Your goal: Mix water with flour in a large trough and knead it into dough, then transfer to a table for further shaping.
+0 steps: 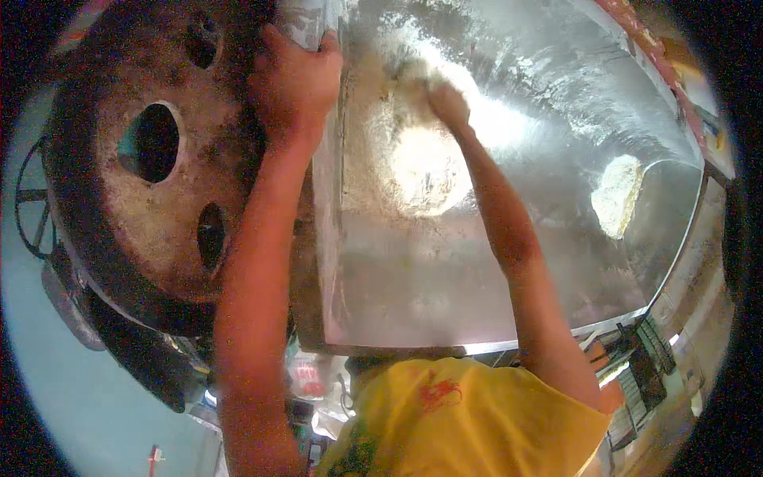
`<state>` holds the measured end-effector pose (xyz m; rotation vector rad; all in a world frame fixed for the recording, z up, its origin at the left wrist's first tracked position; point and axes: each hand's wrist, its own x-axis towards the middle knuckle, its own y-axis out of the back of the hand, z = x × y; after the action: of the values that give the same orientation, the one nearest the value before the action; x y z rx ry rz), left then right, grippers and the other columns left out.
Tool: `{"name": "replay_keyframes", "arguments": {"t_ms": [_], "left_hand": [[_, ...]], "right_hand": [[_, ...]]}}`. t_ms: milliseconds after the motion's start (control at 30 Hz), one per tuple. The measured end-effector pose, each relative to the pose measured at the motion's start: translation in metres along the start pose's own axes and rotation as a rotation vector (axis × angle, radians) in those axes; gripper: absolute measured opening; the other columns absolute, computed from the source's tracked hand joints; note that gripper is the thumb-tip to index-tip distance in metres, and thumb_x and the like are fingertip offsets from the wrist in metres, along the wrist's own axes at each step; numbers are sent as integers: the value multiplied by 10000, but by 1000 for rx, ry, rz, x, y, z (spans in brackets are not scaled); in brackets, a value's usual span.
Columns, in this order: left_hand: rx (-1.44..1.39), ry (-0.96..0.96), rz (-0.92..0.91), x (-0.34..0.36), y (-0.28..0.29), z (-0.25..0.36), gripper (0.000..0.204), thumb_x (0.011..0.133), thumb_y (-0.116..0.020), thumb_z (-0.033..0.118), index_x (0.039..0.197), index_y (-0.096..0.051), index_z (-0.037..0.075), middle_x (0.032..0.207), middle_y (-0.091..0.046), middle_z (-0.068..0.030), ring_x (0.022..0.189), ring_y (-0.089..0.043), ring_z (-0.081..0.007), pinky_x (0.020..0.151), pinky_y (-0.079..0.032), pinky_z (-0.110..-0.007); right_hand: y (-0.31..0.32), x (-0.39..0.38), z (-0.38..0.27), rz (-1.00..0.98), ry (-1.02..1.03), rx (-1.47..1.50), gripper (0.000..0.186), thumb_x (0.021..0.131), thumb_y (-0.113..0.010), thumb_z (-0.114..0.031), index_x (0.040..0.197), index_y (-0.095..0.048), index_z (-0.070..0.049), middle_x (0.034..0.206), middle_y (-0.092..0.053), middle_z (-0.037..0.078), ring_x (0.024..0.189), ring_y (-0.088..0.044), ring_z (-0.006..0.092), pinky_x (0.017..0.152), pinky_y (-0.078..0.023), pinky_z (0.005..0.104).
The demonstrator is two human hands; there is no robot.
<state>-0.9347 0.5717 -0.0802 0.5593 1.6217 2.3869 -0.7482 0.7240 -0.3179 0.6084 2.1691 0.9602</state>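
Closest is a yellow shirt [469, 421]. Past it lies a shiny metal sheet [421, 294]; its far end runs out of view, so its long way is unclear. The right hand [449, 99] is over its middle, with fingers curled; blur hides whether they hold anything. Beside the sheet's left edge, the left hand [298, 87] seems to grip a pale grey piece [304, 22], fingers bent partway.

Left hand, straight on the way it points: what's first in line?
Most likely the pale, shiny piece at the picture's top edge; the left hand already seems to touch it, though depth is unclear.
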Motion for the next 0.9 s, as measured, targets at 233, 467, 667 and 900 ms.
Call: {"name": "replay_keyframes", "arguments": {"t_ms": [233, 467, 667, 900], "left_hand": [[-33, 5, -122, -3, 18, 29, 603, 811, -727, 453, 1104, -561, -46, 929, -695, -293, 867, -691, -475, 785, -557, -545], [-34, 52, -177, -4, 25, 53, 580, 805, -740, 425, 1076, -565, -56, 883, -699, -278, 845, -694, -466, 768, -556, -551], [-139, -44, -77, -1, 9, 35, 574, 805, -740, 417, 1092, -572, -50, 925, -693, -283, 861, -683, -483, 771, -552, -545], [-37, 12, -109, 0, 21, 32, 588, 797, -757, 413, 1094, -566, -58, 905, -690, -286, 814, -691, -470, 714, -563, -533]], "right_hand": [[-58, -114, 14, -25, 105, 256, 427, 950, -611, -369, 1076, -666, 35, 1068, -652, 287, 1028, -618, 451, 925, -497, 540], [-42, -182, 55, -535, 356, -248, 524, 1005, -554, -425, 1401, -568, -82, 1311, -629, 192, 1356, -466, 396, 1146, -337, 536], [69, 20, -31, 209, 60, -211, 369, 916, -595, -384, 901, -709, -34, 938, -716, 212, 833, -695, 409, 796, -551, 516], [-69, -160, -6, -131, 305, -249, 427, 945, -602, -392, 1010, -633, 29, 1006, -657, 252, 934, -638, 431, 854, -524, 545]]}}
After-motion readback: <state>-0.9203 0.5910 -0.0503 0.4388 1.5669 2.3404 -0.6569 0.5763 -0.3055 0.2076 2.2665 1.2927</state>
